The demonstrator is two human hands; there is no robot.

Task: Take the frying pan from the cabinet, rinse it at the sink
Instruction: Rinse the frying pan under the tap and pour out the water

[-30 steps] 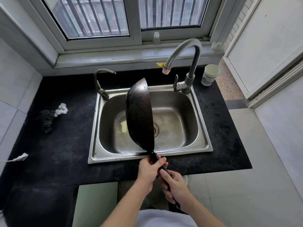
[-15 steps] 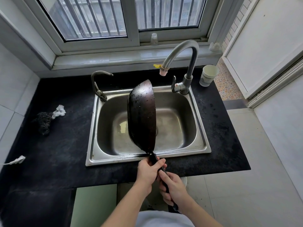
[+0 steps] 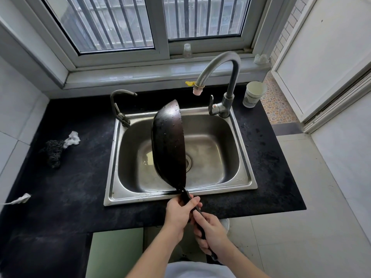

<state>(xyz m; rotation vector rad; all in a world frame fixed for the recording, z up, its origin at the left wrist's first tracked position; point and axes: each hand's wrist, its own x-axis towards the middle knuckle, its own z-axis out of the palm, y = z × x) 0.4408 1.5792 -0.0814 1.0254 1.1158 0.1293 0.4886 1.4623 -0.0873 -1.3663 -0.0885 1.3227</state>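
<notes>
On the black countertop [image 3: 80,187], a dark scouring pad [image 3: 53,152] and a crumpled white rag [image 3: 72,138] lie touching each other, well apart from the steel sink [image 3: 112,177], with bare counter between. A small hooked tap [image 3: 118,109] stands at the sink's back left corner, near the frying pan [image 3: 168,143] but apart from it. The pan stands on edge over the basin's left half, its wet rounded underside facing left, its lower end close to the front rim. Right of it the basin lies open as far as the tall curved faucet [image 3: 220,77] at the back right corner, with a paper cup [image 3: 254,94] just beyond. Over the counter's front edge, the left hand [image 3: 180,211] is curled round the black handle [image 3: 187,196] nearest the pan. The right hand [image 3: 210,231] grips it just behind, both forearms reaching in from below.
</notes>
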